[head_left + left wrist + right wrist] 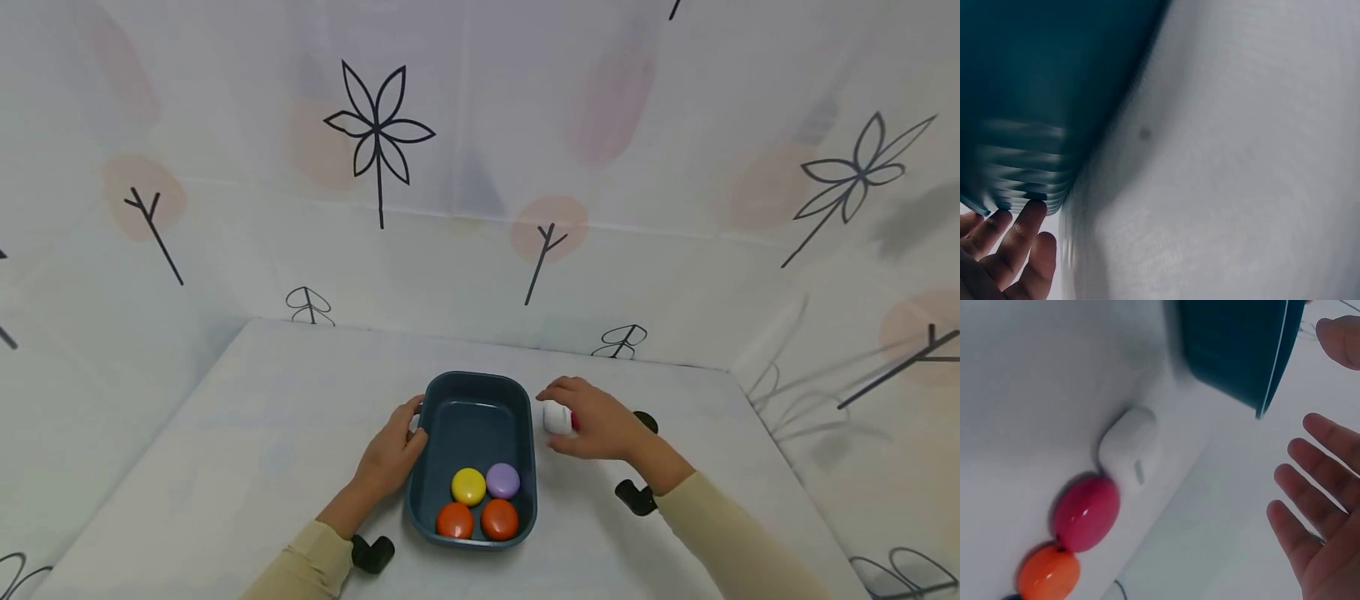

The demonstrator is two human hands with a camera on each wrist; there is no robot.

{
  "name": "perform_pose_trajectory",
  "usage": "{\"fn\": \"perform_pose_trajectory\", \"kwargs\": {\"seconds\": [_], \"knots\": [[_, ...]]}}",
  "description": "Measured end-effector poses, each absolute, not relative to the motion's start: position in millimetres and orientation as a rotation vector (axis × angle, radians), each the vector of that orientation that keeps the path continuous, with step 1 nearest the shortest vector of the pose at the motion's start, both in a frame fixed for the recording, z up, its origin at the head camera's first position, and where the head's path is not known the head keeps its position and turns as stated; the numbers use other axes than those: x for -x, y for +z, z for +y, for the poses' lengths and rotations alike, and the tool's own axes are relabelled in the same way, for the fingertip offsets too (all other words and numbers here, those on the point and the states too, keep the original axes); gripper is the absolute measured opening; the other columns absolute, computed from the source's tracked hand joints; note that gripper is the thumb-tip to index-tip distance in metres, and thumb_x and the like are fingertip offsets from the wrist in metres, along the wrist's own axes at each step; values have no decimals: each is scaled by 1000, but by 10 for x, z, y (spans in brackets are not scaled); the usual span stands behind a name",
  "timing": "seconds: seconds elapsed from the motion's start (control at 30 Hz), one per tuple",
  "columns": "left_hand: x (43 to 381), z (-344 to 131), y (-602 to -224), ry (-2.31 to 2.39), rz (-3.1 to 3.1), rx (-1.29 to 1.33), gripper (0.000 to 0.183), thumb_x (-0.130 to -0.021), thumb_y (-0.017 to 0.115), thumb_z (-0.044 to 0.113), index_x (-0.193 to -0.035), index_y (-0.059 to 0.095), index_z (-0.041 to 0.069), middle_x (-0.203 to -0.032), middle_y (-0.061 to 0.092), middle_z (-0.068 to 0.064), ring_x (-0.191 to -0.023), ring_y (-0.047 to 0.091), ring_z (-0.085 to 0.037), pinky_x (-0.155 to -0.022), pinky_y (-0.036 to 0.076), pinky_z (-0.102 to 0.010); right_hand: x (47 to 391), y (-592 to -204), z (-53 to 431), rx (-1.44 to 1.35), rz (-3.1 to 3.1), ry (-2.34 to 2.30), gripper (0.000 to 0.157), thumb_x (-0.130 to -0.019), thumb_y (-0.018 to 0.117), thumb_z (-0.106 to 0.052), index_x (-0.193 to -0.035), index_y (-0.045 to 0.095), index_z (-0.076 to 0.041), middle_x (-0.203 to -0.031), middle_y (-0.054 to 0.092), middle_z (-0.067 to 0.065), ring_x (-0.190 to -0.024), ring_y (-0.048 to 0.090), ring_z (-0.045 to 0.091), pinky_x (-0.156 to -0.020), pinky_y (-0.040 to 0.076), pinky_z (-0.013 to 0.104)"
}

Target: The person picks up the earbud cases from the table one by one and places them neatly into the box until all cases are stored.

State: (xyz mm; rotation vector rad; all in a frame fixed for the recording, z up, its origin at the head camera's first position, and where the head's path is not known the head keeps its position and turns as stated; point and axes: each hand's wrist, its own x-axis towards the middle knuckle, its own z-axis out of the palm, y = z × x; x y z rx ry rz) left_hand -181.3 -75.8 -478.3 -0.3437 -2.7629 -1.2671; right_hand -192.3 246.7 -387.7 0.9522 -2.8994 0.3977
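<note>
My left hand (390,454) grips the left side of a dark teal rectangular dish (468,450), thumb at the rim; in the left wrist view its fingers (1019,240) lie by the ribbed outer wall. Inside the dish, near its front end, lie a yellow (468,487), a purple (503,481) and two orange-red glossy rounded pieces (454,521). My right hand (596,421) hovers with spread fingers over a white rounded object (1129,450) with a short dark slot. Beside that object are a pink rounded piece (1087,514) and an orange one (1049,573).
All this stands on a white table (300,400). Behind and beside it hangs a pale cloth (465,275) with plant drawings. A dark edge of something (1013,597) shows past the orange piece. Black mounts (372,554) sit at the wrists.
</note>
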Motion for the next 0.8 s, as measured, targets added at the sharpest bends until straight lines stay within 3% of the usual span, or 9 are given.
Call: {"fn": "perform_pose_trajectory", "kwargs": {"seconds": [0.8], "knots": [[1809,-758,-4793,-1265,-2761,337,52,-94,44,21,-146,39,14,-139,53,-8,-91,57,-16,-89,50,-42,1842,-3917,1947,-1144,-3075,365,52,-76,78,-35,-122,64,-14,-122,59,0,-112,55,18,-91,52,38]]}}
